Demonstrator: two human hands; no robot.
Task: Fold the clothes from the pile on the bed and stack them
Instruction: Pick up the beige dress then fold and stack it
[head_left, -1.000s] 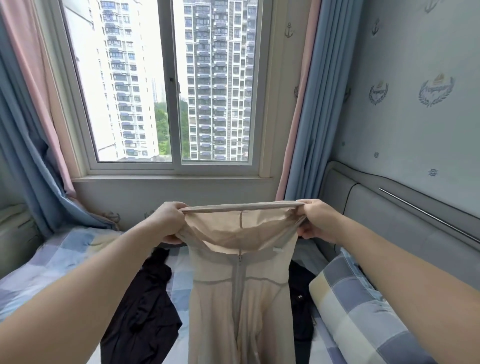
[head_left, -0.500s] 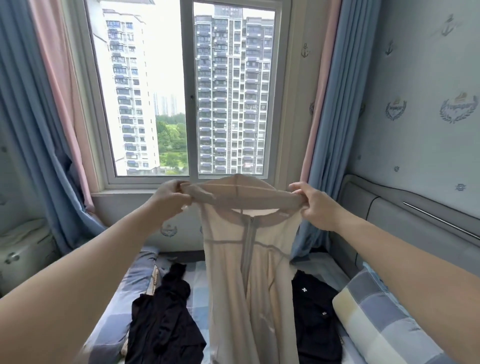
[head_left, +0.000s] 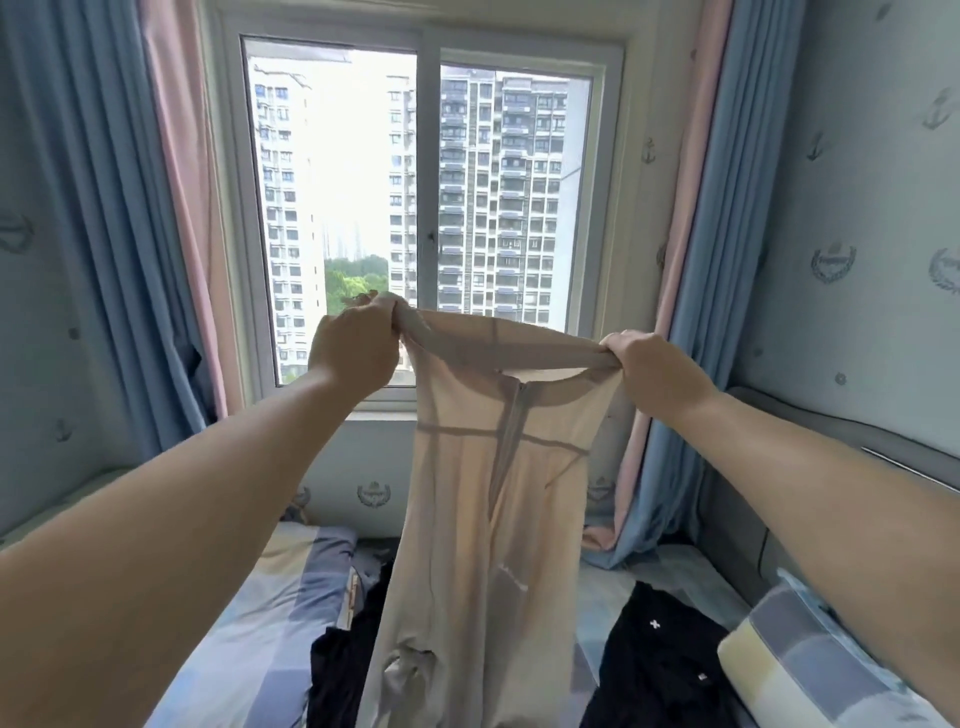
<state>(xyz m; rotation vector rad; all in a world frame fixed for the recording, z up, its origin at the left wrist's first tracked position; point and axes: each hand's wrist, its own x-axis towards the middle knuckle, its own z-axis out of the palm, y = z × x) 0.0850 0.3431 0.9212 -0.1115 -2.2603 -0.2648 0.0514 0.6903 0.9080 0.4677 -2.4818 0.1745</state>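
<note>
Holding a beige garment (head_left: 493, 519) up by its top edge, the person is stretching it between both hands in front of the window (head_left: 431, 208). The left hand (head_left: 353, 348) is gripping one corner of the top hem, its fingers curling tight round bunched cloth. The right hand (head_left: 657, 371) is clamping the opposite corner the same way. The two hands are standing well apart, so the edge between them is pulling into a taut band. The rest of the garment is hanging free below, with its zip (head_left: 511, 415) running down the middle and facing the camera. Its lower end is running out of the bottom of the picture, so whether it is touching the bed (head_left: 249, 613) cannot be told. Holding it high like this is likely letting the cloth drop straight and showing which side is which before any fold is made. On the checked bedding underneath, a black garment (head_left: 343, 670) is lying crumpled to the left of the hanging cloth. A second black garment (head_left: 660, 660), bearing a small white mark, is lying to the right, near a checked pillow (head_left: 810, 670) — both are probably waiting their turn. No folded stack is showing in view, so the task is looking far from finished.
</note>
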